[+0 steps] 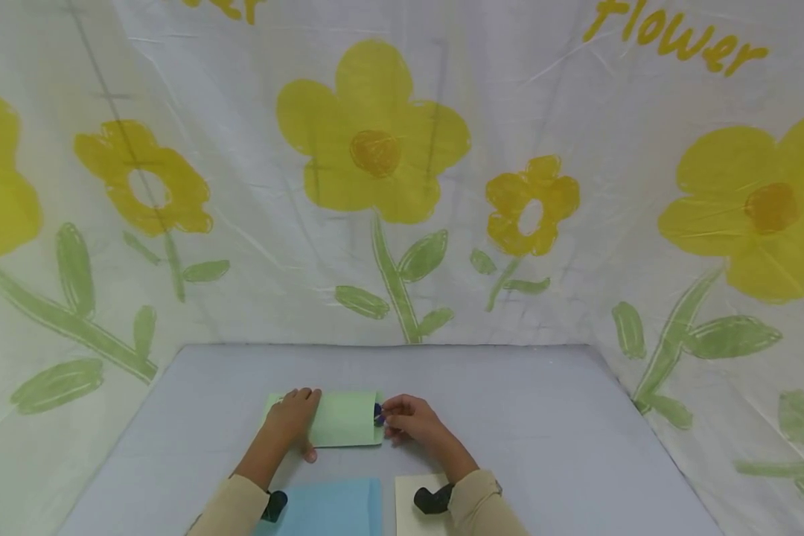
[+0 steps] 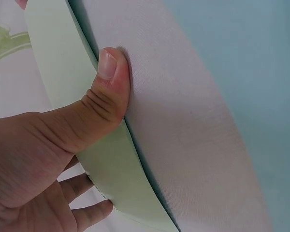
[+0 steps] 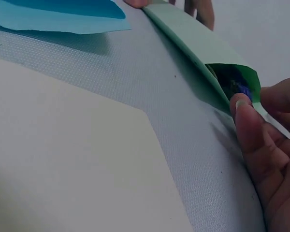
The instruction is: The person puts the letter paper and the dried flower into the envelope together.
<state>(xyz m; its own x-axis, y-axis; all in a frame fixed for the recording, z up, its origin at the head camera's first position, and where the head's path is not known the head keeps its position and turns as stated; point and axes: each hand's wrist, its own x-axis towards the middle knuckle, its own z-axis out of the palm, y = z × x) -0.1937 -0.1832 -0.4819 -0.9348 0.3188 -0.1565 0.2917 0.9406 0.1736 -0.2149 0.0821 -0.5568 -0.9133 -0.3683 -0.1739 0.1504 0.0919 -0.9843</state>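
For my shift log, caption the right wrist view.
Right hand at the mouth of a green paper envelope, where a dark blue item shows; cream paper in foreground.

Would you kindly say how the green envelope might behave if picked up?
The green envelope will probably feel light and floppy, since its walls look like thin paper. It bows open near the right hand, so it may gape further if its edges are squeezed. The dark blue thing showing inside might slip out if the open end tips down.

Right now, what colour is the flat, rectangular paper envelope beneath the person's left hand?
The envelope is pale green, clearest in the head view.
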